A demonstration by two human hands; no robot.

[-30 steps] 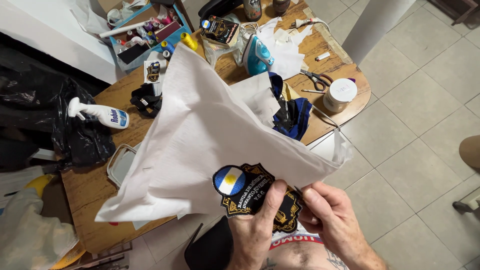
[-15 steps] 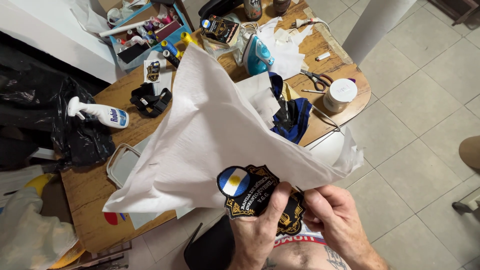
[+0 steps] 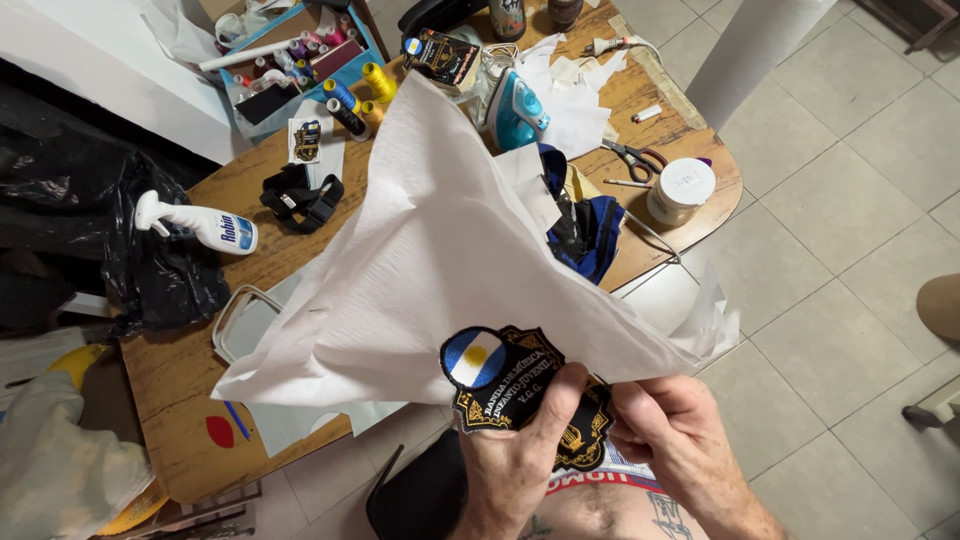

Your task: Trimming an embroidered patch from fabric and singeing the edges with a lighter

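Left hand (image 3: 525, 455) pinches an embroidered patch (image 3: 520, 395), thumb pressed across its black-and-gold face; grip is closed on the patch. The patch carries a round light-blue-and-white badge at its upper left. It sits low in the view, just off the table (image 3: 190, 400) edge, close to the person's torso.

Right hand (image 3: 675, 430) is clenched at the patch's right edge, fingers pinching where the patch meets a large white sheet (image 3: 440, 250); cannot tell whether it grips patch, sheet, or both. The sheet is attached behind the patch and fans up and away over the table, hiding much of it.

On the table: teal iron (image 3: 515, 110) near the far edge, scissors (image 3: 635, 158) and a white tub (image 3: 682, 188) to the right, white spray bottle (image 3: 200, 225) to the left, thread spools (image 3: 355, 95) at the far side, blue cloth (image 3: 590, 235) beside the sheet.
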